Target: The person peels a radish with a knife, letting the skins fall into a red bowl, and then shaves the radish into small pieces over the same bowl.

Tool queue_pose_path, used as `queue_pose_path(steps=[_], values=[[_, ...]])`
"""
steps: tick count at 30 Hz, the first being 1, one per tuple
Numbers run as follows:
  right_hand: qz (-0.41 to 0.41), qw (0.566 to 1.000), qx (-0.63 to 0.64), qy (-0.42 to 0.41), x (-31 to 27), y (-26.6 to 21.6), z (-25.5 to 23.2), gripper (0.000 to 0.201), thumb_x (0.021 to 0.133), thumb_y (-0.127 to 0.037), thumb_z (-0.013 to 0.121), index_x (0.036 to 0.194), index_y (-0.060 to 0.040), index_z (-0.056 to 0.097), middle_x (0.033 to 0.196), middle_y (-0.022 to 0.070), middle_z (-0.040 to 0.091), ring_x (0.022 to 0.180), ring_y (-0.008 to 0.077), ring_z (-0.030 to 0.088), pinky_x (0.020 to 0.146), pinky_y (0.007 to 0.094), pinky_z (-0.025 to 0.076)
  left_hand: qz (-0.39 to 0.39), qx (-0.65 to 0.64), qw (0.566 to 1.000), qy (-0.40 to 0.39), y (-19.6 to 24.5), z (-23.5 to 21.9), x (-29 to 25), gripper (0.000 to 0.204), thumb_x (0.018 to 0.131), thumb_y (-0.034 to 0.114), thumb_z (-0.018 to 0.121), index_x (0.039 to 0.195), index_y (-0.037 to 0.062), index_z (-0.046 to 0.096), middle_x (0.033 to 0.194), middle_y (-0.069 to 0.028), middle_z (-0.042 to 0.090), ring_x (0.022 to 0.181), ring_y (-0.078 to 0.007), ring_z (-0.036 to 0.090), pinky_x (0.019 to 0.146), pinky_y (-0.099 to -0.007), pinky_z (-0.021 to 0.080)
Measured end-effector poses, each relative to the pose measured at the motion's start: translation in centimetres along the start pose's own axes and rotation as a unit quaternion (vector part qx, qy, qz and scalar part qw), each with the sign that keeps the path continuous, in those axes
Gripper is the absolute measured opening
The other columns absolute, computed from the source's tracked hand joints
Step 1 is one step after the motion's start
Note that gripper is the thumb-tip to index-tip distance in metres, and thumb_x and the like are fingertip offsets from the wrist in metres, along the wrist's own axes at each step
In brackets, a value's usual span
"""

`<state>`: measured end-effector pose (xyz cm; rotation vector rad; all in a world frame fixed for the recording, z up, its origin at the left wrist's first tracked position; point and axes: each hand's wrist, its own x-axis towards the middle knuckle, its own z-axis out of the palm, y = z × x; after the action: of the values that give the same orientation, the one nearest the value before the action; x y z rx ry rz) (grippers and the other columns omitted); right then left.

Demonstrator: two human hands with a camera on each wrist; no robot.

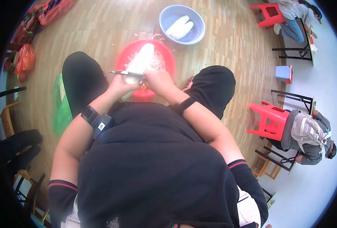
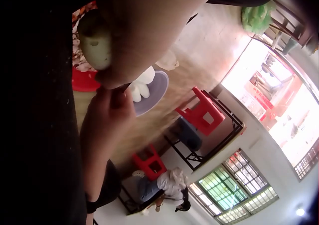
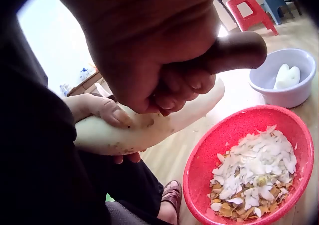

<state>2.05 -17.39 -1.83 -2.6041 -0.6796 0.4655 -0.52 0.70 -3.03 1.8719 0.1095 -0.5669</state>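
Note:
A long white radish (image 1: 142,57) slants over a red basin (image 1: 171,62) between the person's knees. The left hand (image 1: 119,86) grips its near end, with the thumb lying along the dirt-specked skin in the right wrist view. Curled round a slim dark bladed tool (image 1: 127,73), the right hand (image 1: 157,80) is close above the radish; the tool crosses its near part in the head view. In the right wrist view the fist hides the blade. White peelings (image 3: 264,157) and orange-brown scraps (image 3: 239,212) lie in the basin.
Beyond the red basin, a pale blue basin (image 1: 197,35) holds two white radishes (image 1: 180,27). A green bag (image 1: 62,110) lies by the left leg, and red bags (image 1: 25,60) stand at far left. Two people sit on red stools (image 1: 269,121) at the right.

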Motion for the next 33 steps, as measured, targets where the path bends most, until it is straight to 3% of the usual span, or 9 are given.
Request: queue_pose_path(steps=[4, 10, 12, 15, 19, 23, 25, 28, 33], values=[[0.05, 0.998, -0.036, -0.014, 0.4, 0.8, 0.0, 0.02, 0.078, -0.024, 0.061, 0.081, -0.0047, 0.064, 0.072, 0.0164, 0.064, 0.07, 0.0307, 0.065, 0.064, 0.0418, 0.051, -0.082, 0.096, 0.992, 0.027, 0.0, 0.0, 0.3, 0.052, 0.059, 0.024, 0.073, 0.101, -0.0028, 0.058, 0.087, -0.0147, 0.064, 0.081, -0.0209, 0.063, 0.074, -0.0314, 0.049], [0.018, 1.0, -0.002, -0.005, -0.1, 0.4, -0.4, 0.018, 0.079, -0.023, 0.06, 0.08, -0.0053, 0.064, 0.072, 0.0152, 0.065, 0.071, 0.03, 0.065, 0.064, 0.0406, 0.051, -0.073, 0.09, 0.993, -0.004, 1.8, -0.4, -0.2, 0.053, 0.057, 0.027, 0.074, 0.099, -0.0022, 0.059, 0.088, -0.0152, 0.064, 0.082, -0.023, 0.063, 0.077, -0.033, 0.048], [0.01, 1.0, 0.001, -0.008, 0.0, -0.1, -0.2, 0.018, 0.079, -0.023, 0.06, 0.08, -0.0056, 0.064, 0.072, 0.0149, 0.065, 0.071, 0.03, 0.065, 0.064, 0.0403, 0.051, -0.045, 0.106, 0.992, 0.05, 2.4, -0.2, -0.8, 0.049, 0.058, 0.026, 0.074, 0.097, -0.0006, 0.061, 0.088, -0.0149, 0.065, 0.084, -0.0226, 0.062, 0.082, -0.0326, 0.045], [0.005, 1.0, 0.0, -0.003, 0.0, 0.0, 0.1, 0.017, 0.078, -0.023, 0.061, 0.08, -0.0062, 0.064, 0.072, 0.0145, 0.065, 0.07, 0.0299, 0.065, 0.064, 0.0399, 0.051, -0.003, 0.07, 0.996, 0.056, 1.8, -0.1, -0.5, 0.045, 0.059, 0.025, 0.074, 0.095, 0.0003, 0.063, 0.088, -0.0142, 0.065, 0.085, -0.0223, 0.062, 0.085, -0.032, 0.043], [0.023, 0.999, -0.034, 0.012, 0.4, 0.4, 0.4, 0.017, 0.077, -0.023, 0.061, 0.081, -0.0064, 0.064, 0.071, 0.0146, 0.065, 0.068, 0.0296, 0.065, 0.063, 0.04, 0.052, -0.04, 0.049, 0.998, 0.029, 2.2, -0.6, -0.5, 0.048, 0.059, 0.025, 0.075, 0.096, -0.0014, 0.062, 0.088, -0.0132, 0.065, 0.084, -0.021, 0.062, 0.08, -0.0317, 0.046], [0.023, 0.999, -0.029, 0.013, 0.4, 0.6, 0.3, 0.019, 0.079, -0.024, 0.06, 0.08, -0.0061, 0.063, 0.07, 0.0144, 0.065, 0.067, 0.0293, 0.065, 0.062, 0.0399, 0.052, -0.015, 0.012, 0.999, 0.039, 1.3, -0.3, -0.3, 0.053, 0.059, 0.026, 0.075, 0.099, -0.0047, 0.059, 0.089, -0.0145, 0.064, 0.083, -0.0211, 0.062, 0.077, -0.0309, 0.047], [0.045, 0.998, -0.044, 0.021, 0.6, 1.3, 0.6, 0.02, 0.081, -0.024, 0.052, 0.081, -0.0041, 0.056, 0.071, 0.0167, 0.062, 0.068, 0.0326, 0.063, 0.061, 0.0443, 0.049, -0.071, 0.052, 0.995, 0.048, 1.2, -0.3, -0.1, 0.057, 0.06, 0.025, 0.075, 0.102, -0.0078, 0.055, 0.09, -0.0156, 0.062, 0.082, -0.0213, 0.061, 0.074, -0.03, 0.048], [0.034, 0.996, -0.072, 0.042, 0.7, 2.2, 0.6, 0.019, 0.081, -0.024, 0.052, 0.081, -0.0046, 0.055, 0.071, 0.0159, 0.062, 0.066, 0.0319, 0.063, 0.06, 0.0438, 0.049, -0.062, 0.037, 0.997, 0.042, -0.3, -0.2, 0.7, 0.066, 0.054, 0.028, 0.077, 0.104, -0.0092, 0.053, 0.092, -0.0173, 0.062, 0.086, -0.0218, 0.062, 0.073, -0.0332, 0.049], [0.03, 0.996, -0.065, 0.056, 0.6, 2.2, 0.6, 0.019, 0.081, -0.024, 0.052, 0.08, -0.0051, 0.055, 0.071, 0.015, 0.063, 0.064, 0.0309, 0.063, 0.059, 0.0427, 0.049, -0.07, 0.034, 0.996, 0.042, -0.2, -0.1, 0.6, 0.066, 0.054, 0.028, 0.077, 0.104, -0.0085, 0.053, 0.094, -0.0184, 0.061, 0.086, -0.0227, 0.062, 0.074, -0.0334, 0.049]])
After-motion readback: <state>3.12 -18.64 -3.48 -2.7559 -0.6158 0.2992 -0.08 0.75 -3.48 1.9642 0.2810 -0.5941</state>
